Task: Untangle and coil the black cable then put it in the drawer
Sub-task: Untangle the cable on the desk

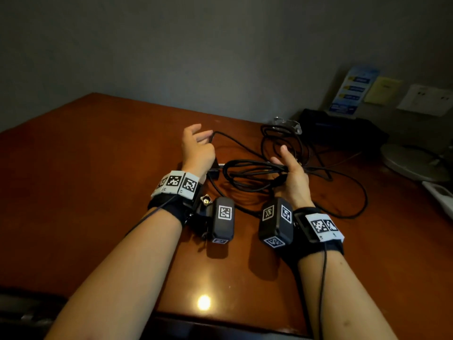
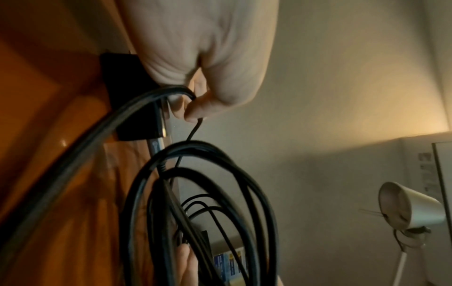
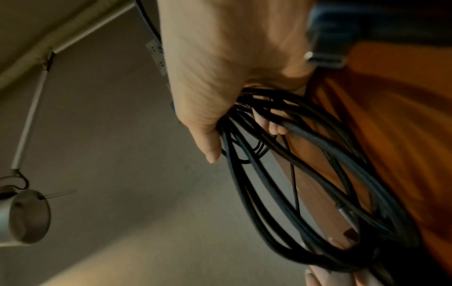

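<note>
The black cable (image 1: 247, 174) is partly gathered into several loops above the brown desk (image 1: 98, 168). My right hand (image 1: 285, 168) has its fingers curled round the bundle of loops (image 3: 305, 154), thumb pointing up. My left hand (image 1: 207, 137) pinches a single thin strand (image 2: 193, 133) of the cable between thumb and fingers, to the left of the coil. The coil (image 2: 195, 193) hangs in front of that hand in the left wrist view. More of the cable (image 1: 353, 192) lies loose and tangled on the desk to the right. No drawer is in view.
A black box (image 1: 343, 128) and a clear object (image 1: 288, 123) stand at the back by the wall. A lamp base (image 1: 411, 163) and a white power strip (image 1: 441, 197) sit at the right edge. The lamp head (image 2: 411, 209) hangs above.
</note>
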The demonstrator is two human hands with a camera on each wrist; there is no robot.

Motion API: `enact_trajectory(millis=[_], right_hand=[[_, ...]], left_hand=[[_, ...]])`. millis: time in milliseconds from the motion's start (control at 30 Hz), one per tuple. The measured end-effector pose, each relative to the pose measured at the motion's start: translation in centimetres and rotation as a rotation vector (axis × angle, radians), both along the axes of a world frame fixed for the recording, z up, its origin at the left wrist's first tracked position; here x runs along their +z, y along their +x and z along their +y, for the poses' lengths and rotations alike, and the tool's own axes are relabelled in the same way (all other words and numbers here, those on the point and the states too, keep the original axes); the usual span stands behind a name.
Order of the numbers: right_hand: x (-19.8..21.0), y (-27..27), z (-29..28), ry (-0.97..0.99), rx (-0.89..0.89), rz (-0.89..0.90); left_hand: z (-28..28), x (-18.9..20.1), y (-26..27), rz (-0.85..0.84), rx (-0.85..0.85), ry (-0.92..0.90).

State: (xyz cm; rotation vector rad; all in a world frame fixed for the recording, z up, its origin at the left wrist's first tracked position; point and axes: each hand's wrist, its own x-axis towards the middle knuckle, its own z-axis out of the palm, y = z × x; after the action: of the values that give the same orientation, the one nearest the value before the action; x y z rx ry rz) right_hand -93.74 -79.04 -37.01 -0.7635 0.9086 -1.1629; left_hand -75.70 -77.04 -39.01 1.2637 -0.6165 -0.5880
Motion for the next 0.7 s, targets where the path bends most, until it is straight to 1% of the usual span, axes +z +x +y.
enact_trajectory(millis=[300,700], right_hand=[[0.36,0.08,-0.25,-0.003,0.005,0.047],[0.13,0.03,-0.60,0.002,0.029,0.048]], left_hand=[[-0.33,0.02,0.04,0.006,0.015,0.002],[-0.26,0.03,0.72,0.038,-0.036,-0.008]])
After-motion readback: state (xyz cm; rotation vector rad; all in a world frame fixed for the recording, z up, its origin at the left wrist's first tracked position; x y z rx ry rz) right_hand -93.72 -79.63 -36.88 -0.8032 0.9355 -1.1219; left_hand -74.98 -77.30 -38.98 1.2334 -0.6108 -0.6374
